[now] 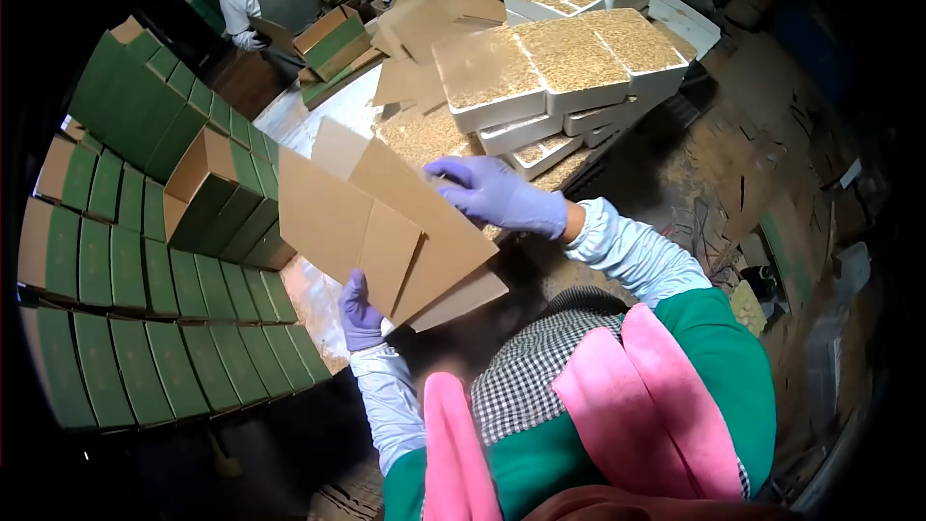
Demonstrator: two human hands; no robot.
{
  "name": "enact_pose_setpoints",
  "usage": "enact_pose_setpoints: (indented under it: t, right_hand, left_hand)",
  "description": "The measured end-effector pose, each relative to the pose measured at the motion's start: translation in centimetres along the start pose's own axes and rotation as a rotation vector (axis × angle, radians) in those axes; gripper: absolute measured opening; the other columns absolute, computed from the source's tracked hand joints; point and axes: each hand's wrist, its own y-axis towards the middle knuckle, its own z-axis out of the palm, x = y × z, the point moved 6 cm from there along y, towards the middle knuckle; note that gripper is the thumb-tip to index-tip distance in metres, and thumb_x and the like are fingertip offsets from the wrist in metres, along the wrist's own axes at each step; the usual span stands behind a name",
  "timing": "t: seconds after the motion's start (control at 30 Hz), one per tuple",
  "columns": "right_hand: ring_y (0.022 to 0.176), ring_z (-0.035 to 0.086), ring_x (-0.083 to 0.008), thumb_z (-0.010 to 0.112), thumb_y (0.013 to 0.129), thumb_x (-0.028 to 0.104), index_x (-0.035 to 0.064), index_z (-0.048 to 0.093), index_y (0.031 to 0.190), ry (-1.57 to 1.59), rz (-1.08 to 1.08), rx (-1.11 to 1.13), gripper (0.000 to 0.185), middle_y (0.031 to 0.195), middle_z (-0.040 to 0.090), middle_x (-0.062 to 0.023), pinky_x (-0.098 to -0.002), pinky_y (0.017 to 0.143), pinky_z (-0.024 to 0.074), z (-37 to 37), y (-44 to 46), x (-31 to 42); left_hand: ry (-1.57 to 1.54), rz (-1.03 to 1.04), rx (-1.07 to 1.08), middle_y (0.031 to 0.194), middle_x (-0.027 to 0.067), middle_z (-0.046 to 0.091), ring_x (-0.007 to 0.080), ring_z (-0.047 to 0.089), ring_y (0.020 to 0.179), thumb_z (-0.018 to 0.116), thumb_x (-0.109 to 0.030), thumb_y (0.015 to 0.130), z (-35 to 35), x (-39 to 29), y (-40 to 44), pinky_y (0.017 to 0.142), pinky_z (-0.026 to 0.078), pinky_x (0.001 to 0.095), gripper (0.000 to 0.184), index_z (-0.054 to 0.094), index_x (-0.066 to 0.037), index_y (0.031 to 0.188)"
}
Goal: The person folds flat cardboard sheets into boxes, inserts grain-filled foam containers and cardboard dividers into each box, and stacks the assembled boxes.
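Between my two gloved hands is a brown cardboard piece (386,222) with folded flaps, tilted over the table. My left hand (361,314), in a purple glove, grips its lower left edge, with the thumb up and the other fingers partly behind the board. My right hand (497,195), also in a purple glove, is at its upper right edge with the fingers bent round it; the fingertips are partly hidden. Just beyond the board lie loose light-brown grains (420,133) on the table. White trays (579,63) filled with the same grains are stacked past my right hand.
Rows of green and brown boxes (154,280) are stacked at the left. Across the table a person (280,0) stands near an open green box (333,43). More cardboard pieces (434,19) lie beside the trays. Scraps cover the floor (714,164) at the right.
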Motion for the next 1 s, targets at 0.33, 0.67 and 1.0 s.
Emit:
enact_pose_setpoints:
  t: [0.33,0.67,1.0]
  right_hand:
    - [0.095,0.065,-0.0364,0.059,0.094,0.042,-0.0043,0.051,0.130,-0.019,-0.114,0.263,0.059,0.104,0.065,-0.0263,-0.0398,0.083,0.0494,-2.1,1.3,-1.7]
    - [0.080,0.062,-0.0134,0.062,0.095,0.022,-0.0017,0.061,0.109,-0.237,0.104,-0.568,0.028,0.094,0.069,-0.0097,-0.0275,0.071,0.0491,-34.3,1.2,-12.1]
    - [0.071,0.044,-0.0121,0.057,0.098,0.037,0.0059,0.045,0.142,-0.219,0.201,-0.731,0.055,0.088,0.049,-0.0043,-0.0265,0.062,0.0345,-55.8,10.4,-32.4]
  left_hand:
    - [0.384,0.570,-0.325,0.126,0.0156,0.063,0.0272,0.062,0.113,0.051,-0.036,0.103,8.2,-10.0,6.2,0.101,0.050,0.0402,0.051,0.057,0.008,0.128]
    - [0.181,0.416,-0.208,0.124,0.0168,0.064,0.0239,0.064,0.109,0.054,-0.025,0.102,21.4,-12.1,20.6,0.096,0.053,0.0367,0.042,0.058,0.011,0.125]
    - [1.467,0.372,-0.730,0.142,0.0213,0.043,0.0351,0.041,0.132,0.075,-0.033,0.076,33.0,11.4,42.0,0.110,0.031,0.0462,0.083,0.040,0.002,0.142]
